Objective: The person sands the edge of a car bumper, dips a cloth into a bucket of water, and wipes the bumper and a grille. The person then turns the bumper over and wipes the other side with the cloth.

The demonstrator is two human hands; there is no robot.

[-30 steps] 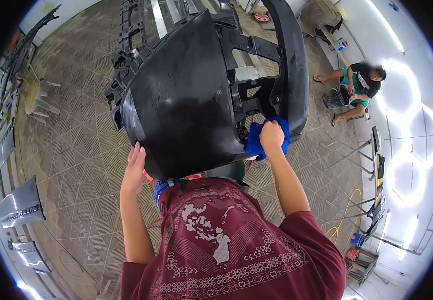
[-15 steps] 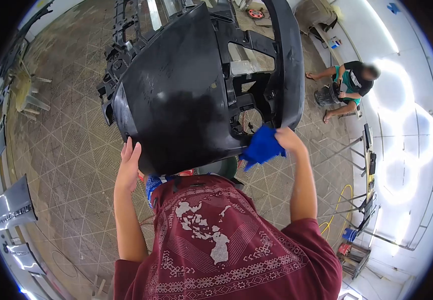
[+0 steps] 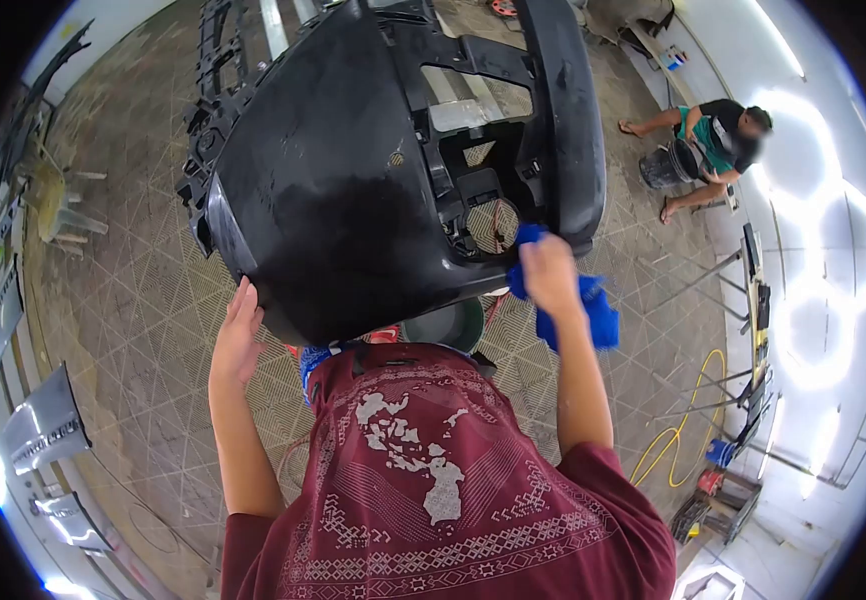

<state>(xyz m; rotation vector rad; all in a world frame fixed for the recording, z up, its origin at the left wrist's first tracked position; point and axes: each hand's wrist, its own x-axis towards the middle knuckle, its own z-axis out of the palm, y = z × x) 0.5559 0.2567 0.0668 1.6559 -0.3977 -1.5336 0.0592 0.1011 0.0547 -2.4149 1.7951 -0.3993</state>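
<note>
A large black car bumper point(image 3: 328, 200) fills the upper middle of the view, its surface glossy and partly wet-looking. My left hand point(image 3: 239, 328) rests at its lower left edge, fingers stretched out with the tips touching the rim. At the lower right corner, below the round opening, my right hand point(image 3: 550, 275) is closed on a blue cloth point(image 3: 595, 312). Part of the cloth lies against the bumper edge, and the rest hangs to the right of the wrist. The right fingers are a little blurred.
A green bucket point(image 3: 445, 325) stands on the floor just below the bumper. To the right, a seated person point(image 3: 723, 145) holds a black bucket point(image 3: 669, 163). A yellow hose point(image 3: 668, 440) and a metal stand point(image 3: 743, 310) are at right; painted panels point(image 3: 48, 420) line the left.
My right hand has shifted left along the bumper's lower edge with the cloth, which now trails to its right. The bumper appears further left in the view. My left hand stays at its edge.
</note>
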